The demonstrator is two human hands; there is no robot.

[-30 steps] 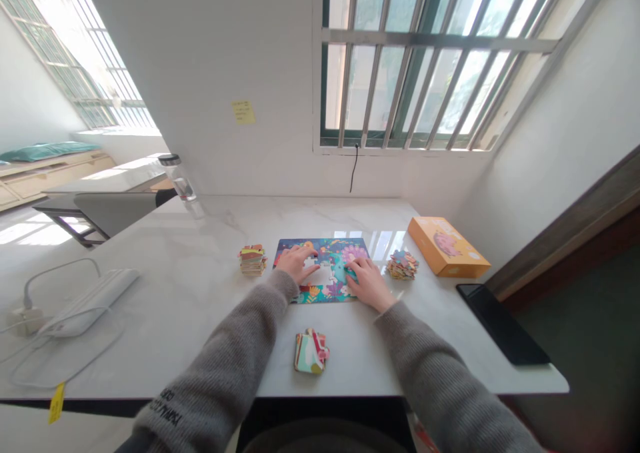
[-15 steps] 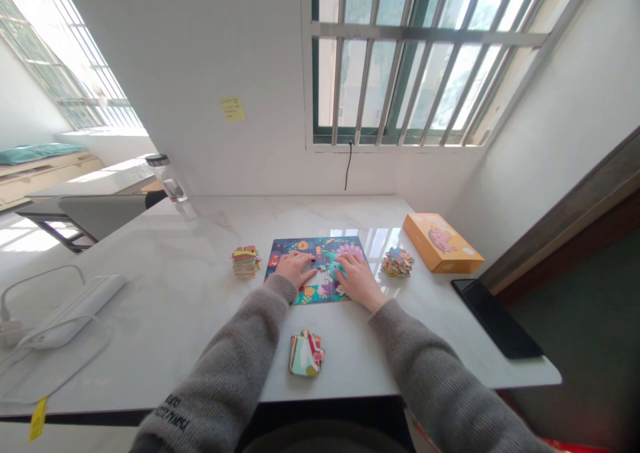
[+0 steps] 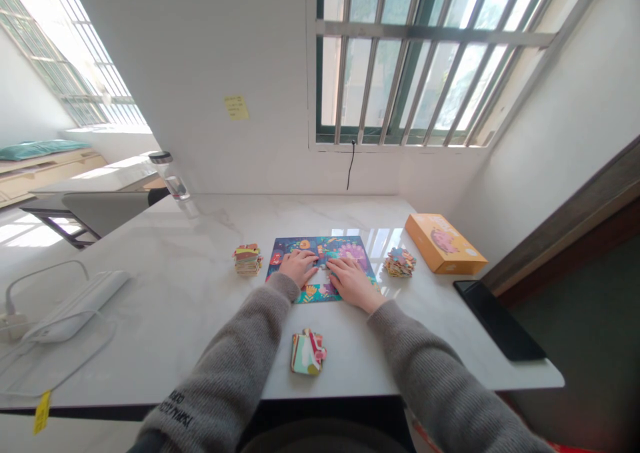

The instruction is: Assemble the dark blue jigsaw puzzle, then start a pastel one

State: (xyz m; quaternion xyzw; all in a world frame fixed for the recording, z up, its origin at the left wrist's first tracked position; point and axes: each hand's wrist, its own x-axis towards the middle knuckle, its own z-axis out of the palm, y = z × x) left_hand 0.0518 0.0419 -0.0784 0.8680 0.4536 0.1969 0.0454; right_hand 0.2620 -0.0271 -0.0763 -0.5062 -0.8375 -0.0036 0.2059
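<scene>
A colourful puzzle picture (image 3: 311,294) lies flat on the white table, with a pale gap near its middle. My left hand (image 3: 299,267) rests on its left part, fingers spread and pointing at the gap. On the right part lies my right hand (image 3: 353,281), its fingers stretched out towards the middle. Whether a small piece is under the fingertips cannot be made out. Stacks of puzzle pieces stand around the picture: one to the left (image 3: 247,260), one to the right (image 3: 399,263) and one in front (image 3: 309,353).
An orange box (image 3: 445,244) stands at the right, with a black phone (image 3: 499,321) in front of it. A clear bottle (image 3: 171,177) is at the back left. A white power strip (image 3: 77,306) with cables lies at the left of the table (image 3: 165,346).
My right hand has shifted slightly left on the picture, its fingertips nearer to the gap and my left hand. The view has moved a little.
</scene>
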